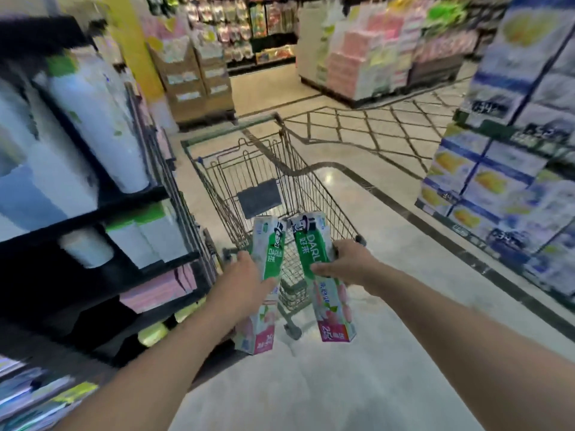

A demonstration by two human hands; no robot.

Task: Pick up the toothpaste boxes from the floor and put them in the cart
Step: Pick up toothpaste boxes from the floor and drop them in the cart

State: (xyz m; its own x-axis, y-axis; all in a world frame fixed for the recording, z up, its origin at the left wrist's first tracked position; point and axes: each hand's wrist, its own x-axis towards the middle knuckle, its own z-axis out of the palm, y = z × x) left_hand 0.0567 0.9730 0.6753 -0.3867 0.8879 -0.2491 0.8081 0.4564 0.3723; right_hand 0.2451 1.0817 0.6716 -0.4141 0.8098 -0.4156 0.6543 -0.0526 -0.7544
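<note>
Above the cart; left hand grips toothpaste box; right hand another

Setting: supermarket aisle, view blurred toward the edges.
Floor: glossy pale tile, dark border strip curving on the right, diamond lattice pattern further back; ceiling light is reflected in it.
Left shelf: dark shelving, stocked with white and blue packs, pink and yellow packs lower down.
Right stack: blue-and-white boxed goods with yellow prints, piled high.
Cartons: brown boxes stacked on a pallet beside a yellow pillar.
Pink display: pastel packs stacked centre-back.
Back shelves: hanging packets, detail not readable.
</note>
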